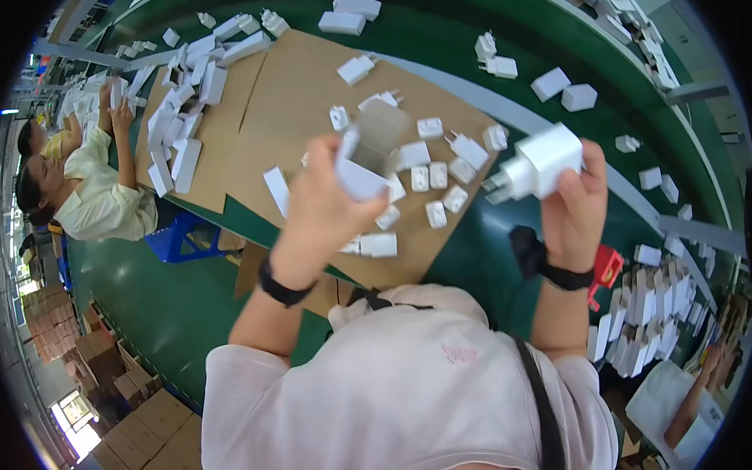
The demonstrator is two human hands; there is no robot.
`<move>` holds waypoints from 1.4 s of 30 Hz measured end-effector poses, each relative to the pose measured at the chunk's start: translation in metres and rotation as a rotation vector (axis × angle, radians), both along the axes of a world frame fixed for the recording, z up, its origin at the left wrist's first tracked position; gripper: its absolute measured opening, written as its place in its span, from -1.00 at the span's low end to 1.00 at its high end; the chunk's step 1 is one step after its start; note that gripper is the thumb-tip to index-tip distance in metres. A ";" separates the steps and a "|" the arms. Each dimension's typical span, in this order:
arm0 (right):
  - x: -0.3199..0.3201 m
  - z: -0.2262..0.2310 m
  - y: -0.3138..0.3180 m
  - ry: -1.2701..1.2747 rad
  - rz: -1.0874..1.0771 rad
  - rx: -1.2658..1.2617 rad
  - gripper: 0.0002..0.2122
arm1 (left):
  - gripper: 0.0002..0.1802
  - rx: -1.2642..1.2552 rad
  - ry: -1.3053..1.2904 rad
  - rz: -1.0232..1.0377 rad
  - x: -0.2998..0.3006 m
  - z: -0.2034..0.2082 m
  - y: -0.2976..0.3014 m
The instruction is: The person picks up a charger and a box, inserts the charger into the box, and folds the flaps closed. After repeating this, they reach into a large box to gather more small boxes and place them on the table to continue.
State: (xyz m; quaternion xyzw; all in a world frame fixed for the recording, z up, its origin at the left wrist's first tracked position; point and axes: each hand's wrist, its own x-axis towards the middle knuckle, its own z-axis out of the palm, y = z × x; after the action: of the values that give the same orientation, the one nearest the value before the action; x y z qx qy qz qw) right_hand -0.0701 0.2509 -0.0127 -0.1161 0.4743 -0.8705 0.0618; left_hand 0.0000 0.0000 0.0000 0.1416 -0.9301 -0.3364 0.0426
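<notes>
L hand (329, 187) pinches a small white rectangular cardboard box (359, 177) w/ its grey-lined flap up, thumb vs. fingers; can't tell if anything's inside. R hand (575, 201) holds a glossy white plastic plug-in charger (546, 163), thumb & fingers pressed on its body, prongs facing the box — the two are well apart, so this charger isn't boxed yet.

Approx. a dozen-plus loose white chargers (470, 151) lie unboxed on the flat brown cardboard sheet (292, 89). White boxes sit in a heap (178, 130) at far L & in rows (644, 308) at R — can't tell which are filled.
</notes>
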 end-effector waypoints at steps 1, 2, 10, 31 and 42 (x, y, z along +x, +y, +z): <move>-0.003 0.002 -0.013 0.022 -0.052 -0.053 -0.71 | -0.27 0.082 0.030 -0.021 0.000 -0.004 0.017; -0.006 0.004 -0.025 0.089 -0.104 -0.070 -0.72 | -0.27 0.078 0.041 -0.032 -0.002 -0.008 0.029; 0.094 0.009 0.013 0.329 -0.166 0.393 -0.78 | -0.24 -0.032 0.410 -0.159 0.076 -0.014 0.108; 0.109 -0.040 0.062 0.016 -0.039 0.256 -0.70 | -0.35 0.441 0.189 -0.378 0.040 -0.035 0.180; 0.101 -0.033 0.057 0.331 -0.304 0.447 -0.83 | -0.32 0.491 0.263 -0.456 0.032 -0.046 0.184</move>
State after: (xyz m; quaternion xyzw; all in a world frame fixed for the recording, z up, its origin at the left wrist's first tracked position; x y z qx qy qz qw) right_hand 0.0310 0.3076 -0.0461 -0.1676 0.6692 -0.7133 -0.1232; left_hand 0.0319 0.1835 -0.0463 -0.1078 -0.8157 -0.5661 0.0503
